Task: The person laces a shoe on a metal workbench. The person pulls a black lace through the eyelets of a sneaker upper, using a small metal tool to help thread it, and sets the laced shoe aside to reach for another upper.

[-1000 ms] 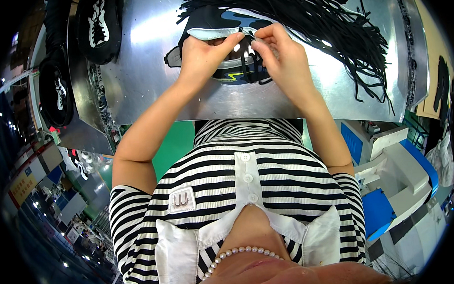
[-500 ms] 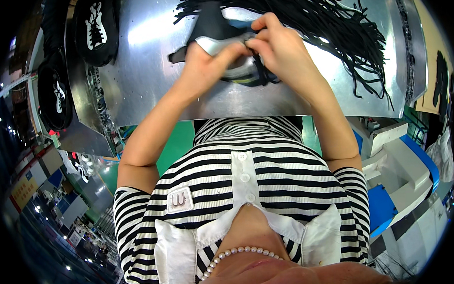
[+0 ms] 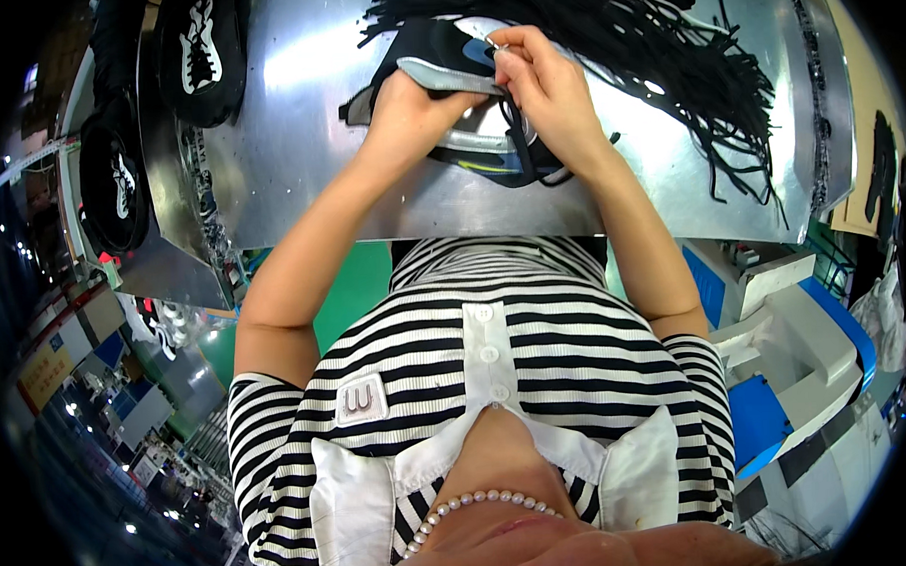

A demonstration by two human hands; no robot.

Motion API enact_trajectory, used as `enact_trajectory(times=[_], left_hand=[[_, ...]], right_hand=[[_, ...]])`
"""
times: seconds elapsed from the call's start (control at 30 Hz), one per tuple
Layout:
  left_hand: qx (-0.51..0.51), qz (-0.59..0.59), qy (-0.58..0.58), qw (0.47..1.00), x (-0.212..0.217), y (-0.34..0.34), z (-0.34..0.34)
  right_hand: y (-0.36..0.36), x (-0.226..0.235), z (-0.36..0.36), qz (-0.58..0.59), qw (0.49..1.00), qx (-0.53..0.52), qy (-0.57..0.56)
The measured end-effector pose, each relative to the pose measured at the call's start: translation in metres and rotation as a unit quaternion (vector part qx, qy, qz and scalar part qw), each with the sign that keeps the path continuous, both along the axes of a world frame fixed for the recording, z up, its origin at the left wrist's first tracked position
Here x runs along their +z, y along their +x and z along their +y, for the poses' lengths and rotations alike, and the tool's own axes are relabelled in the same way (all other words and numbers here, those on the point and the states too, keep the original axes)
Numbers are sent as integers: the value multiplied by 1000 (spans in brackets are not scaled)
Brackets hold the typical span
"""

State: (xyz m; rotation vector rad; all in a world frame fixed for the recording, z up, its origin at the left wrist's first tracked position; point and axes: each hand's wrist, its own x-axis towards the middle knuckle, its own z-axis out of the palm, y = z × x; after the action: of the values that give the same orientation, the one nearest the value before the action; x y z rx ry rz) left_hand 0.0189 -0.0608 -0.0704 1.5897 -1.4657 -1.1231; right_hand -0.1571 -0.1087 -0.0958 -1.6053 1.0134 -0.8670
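Note:
A black shoe upper (image 3: 427, 42) with grey lining and a yellow-edged strip lies on the metal table in front of me. My left hand (image 3: 407, 117) is closed on its grey-lined edge, fingers tucked beneath and thumb reaching toward the middle. At the right end of that edge, my right hand (image 3: 554, 92) pinches with thumb and forefinger. A black shoelace (image 3: 516, 139) hangs from this spot and loops down over the upper. The lace's tip, at the pinch, is too small to make out.
Beyond my right hand, a large heap of black laces (image 3: 665, 66) spreads over the metal table (image 3: 299, 159). Two black shoes with white lacing areas stand at the left, one farther (image 3: 201, 67) and one nearer (image 3: 120, 190). A grey-and-blue machine (image 3: 784, 341) stands at the lower right.
The upper's grey-lined edge has been lifted and turned up more steeply. My right hand has risen slightly at the pinch, and the lace now hangs plainly below it.

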Motion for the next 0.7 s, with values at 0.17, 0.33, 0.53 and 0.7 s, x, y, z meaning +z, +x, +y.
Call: enact_trajectory(times=[0.17,0.33,0.53,0.7], left_hand=[[2,211,210,955,36,-2,-1],[77,445,130,883,90,38,23],[41,501,-67,862,104,70,35],[-127,-349,-287,883,49,-3,30]], right_hand=[[-2,-7,2,40,997,-59,-8],[5,-24,2,26,988,-146,-48],[9,-15,-4,-135,974,-159,85],[-6,-11,0,-297,934,-145,137]])
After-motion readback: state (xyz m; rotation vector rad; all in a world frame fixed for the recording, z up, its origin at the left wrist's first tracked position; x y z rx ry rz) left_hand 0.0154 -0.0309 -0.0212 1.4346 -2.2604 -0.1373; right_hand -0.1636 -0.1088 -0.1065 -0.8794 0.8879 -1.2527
